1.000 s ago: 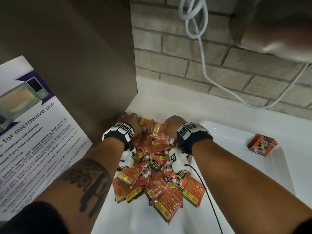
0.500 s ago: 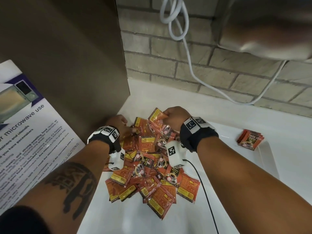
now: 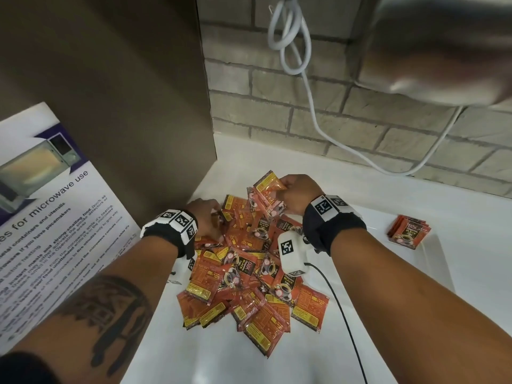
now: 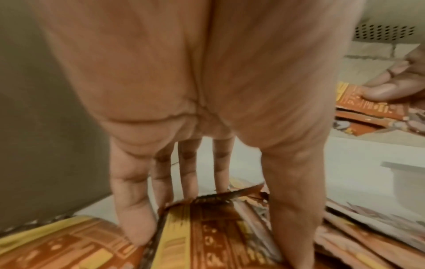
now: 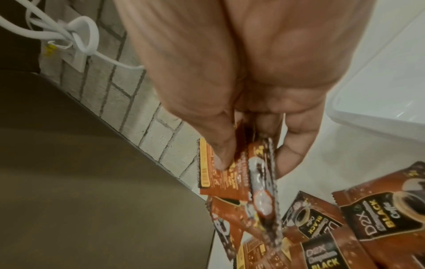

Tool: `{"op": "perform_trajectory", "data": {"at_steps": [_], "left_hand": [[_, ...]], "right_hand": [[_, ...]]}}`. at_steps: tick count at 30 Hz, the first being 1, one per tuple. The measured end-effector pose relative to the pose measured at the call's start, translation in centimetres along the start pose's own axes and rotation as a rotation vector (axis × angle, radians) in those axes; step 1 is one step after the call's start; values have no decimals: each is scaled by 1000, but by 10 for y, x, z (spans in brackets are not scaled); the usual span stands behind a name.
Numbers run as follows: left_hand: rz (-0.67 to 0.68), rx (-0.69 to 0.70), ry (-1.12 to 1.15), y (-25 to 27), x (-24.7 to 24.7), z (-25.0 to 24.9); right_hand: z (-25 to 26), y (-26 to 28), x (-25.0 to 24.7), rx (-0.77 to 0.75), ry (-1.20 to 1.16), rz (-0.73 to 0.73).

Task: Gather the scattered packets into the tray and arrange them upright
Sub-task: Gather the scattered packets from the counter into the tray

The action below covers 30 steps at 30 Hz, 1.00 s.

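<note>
Several orange coffee packets [image 3: 249,275] lie in a loose pile on the white counter [image 3: 221,356]. My right hand [image 3: 285,189] is at the pile's far side, and its thumb and fingers pinch a few packets [image 5: 232,182] raised off the heap. My left hand [image 3: 210,217] sits low on the pile's left edge. In the left wrist view its straight fingers [image 4: 131,209] and thumb press down around one packet [image 4: 202,233]. The white tray [image 3: 440,261] stands to the right, and a small stack of packets [image 3: 408,231] lies flat in it.
A brown panel [image 3: 124,106] walls off the left, with a microwave poster [image 3: 41,217] leaning in front of it. Behind the counter is a brick wall [image 3: 277,112] with a hanging white cable [image 3: 310,87]. A metal appliance [image 3: 443,45] overhangs the upper right.
My right hand has lifted a few packets up off the far side of the pile. My left hand has stayed low on the pile's left side.
</note>
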<state>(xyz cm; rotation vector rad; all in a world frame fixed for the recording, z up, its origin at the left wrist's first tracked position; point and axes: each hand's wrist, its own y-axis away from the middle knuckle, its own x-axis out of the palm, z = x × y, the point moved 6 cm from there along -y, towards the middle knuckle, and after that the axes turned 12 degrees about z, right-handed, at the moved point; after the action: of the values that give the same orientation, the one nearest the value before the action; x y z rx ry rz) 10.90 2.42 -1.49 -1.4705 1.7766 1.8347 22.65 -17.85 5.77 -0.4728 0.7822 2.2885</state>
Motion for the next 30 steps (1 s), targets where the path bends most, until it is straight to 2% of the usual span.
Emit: {"op": "perform_trajectory", "data": {"at_steps": [4,8,14,19,22,24,25,27,30], "left_hand": [[-2,-35,-57,5,8,-11],[-11,-86,-42,5,17,-17],[-215,-148,-63,13,9,-28],[-335,-167,-104,31,-21,-19],[-420,-104,-23,48,-43,-33],[-464,6,45,57,-50,-55],[-466,75,95,60,-50,-69],[-441,198,209,63,-42,-97],[-348,338,354,62,-24,-137]], "right_hand": [[-8,7,5,26,-15,52],[-20,10,11,60,-135,61],[-24,25,-2,19,-193,41],[-52,57,-56,13,-186,-92],[-87,76,-84,101,-109,-171],[-109,86,-92,179,-129,-207],[-119,89,-92,209,-112,-203],[-131,94,-87,283,70,-135],[-143,99,-77,358,225,-46]]}}
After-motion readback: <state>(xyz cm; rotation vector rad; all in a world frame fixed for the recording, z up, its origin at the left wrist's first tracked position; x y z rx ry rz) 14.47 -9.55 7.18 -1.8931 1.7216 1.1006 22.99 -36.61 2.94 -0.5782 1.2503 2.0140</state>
